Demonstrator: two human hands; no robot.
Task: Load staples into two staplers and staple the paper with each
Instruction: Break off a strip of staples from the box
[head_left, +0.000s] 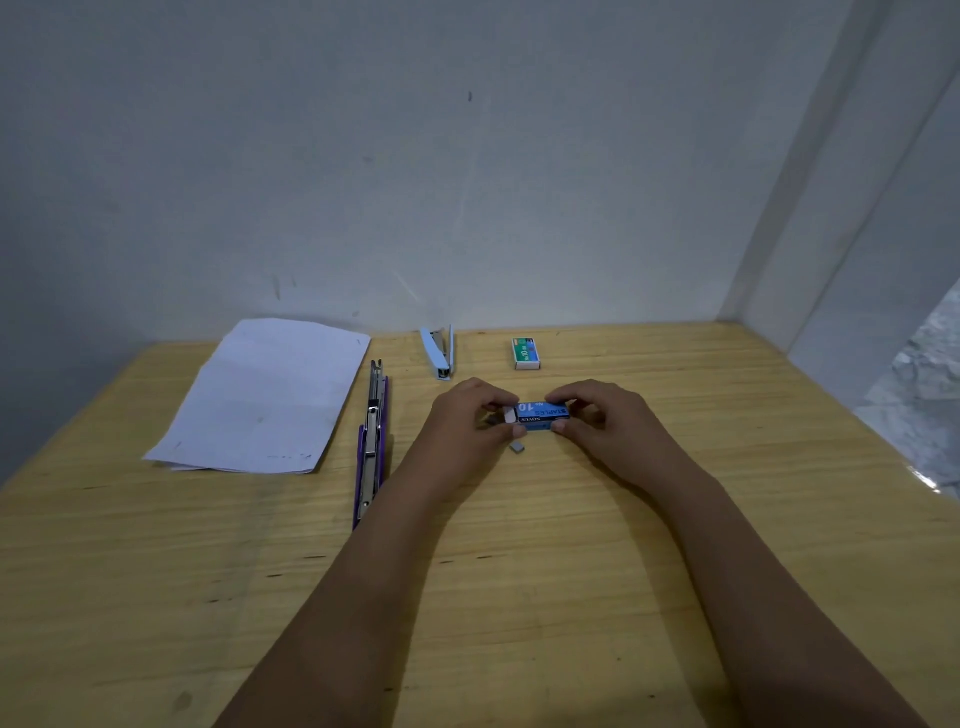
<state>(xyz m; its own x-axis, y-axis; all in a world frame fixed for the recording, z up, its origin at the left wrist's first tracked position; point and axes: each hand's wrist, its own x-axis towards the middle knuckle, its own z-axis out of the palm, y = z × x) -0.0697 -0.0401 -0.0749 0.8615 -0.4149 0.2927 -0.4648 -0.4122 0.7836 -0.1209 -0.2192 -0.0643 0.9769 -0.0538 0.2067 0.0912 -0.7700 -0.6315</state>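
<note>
Both hands hold a blue staple box (543, 414) just above the wooden table (519, 571). My left hand (467, 421) pinches its left end, where a white flap stands open. My right hand (597, 421) pinches the right end. A small grey strip of staples (518, 447) lies on the table just below the box. A purple stapler (371, 447) lies opened out flat to the left of my left hand. A light blue stapler (439, 353) lies open near the wall. White paper sheets (265, 397) lie at the left.
A green and white staple box (526, 353) sits near the wall, behind the hands. The wall runs along the table's far edge and a white partition closes the right side. The table's right edge drops to a marbled floor (930, 384).
</note>
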